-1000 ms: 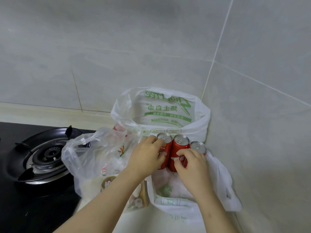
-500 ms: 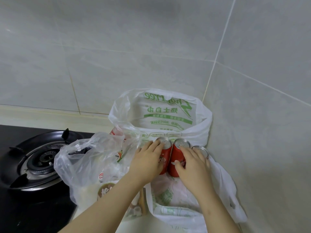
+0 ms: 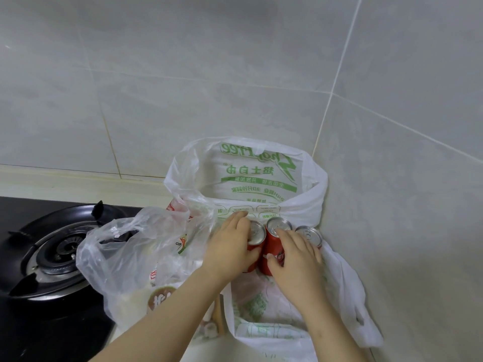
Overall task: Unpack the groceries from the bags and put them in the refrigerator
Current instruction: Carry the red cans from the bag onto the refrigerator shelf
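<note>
Where the white bag (image 3: 300,205) gapes, three red cans (image 3: 273,246) stand.

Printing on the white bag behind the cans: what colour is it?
Green lettering on the white bag, seen best in the head view.

Cans (image 3: 273,248): glossy red-painted metal, bare silver tops.
White bag (image 3: 261,178): thin, crinkled plastic, matt, green print.
Clear bag (image 3: 125,246), nine o'clock of the cans: filmy, shiny plastic.
Wall tiles (image 3: 209,61): smooth, satin grey.
Hob (image 3: 52,335): glossy black surface.
</note>
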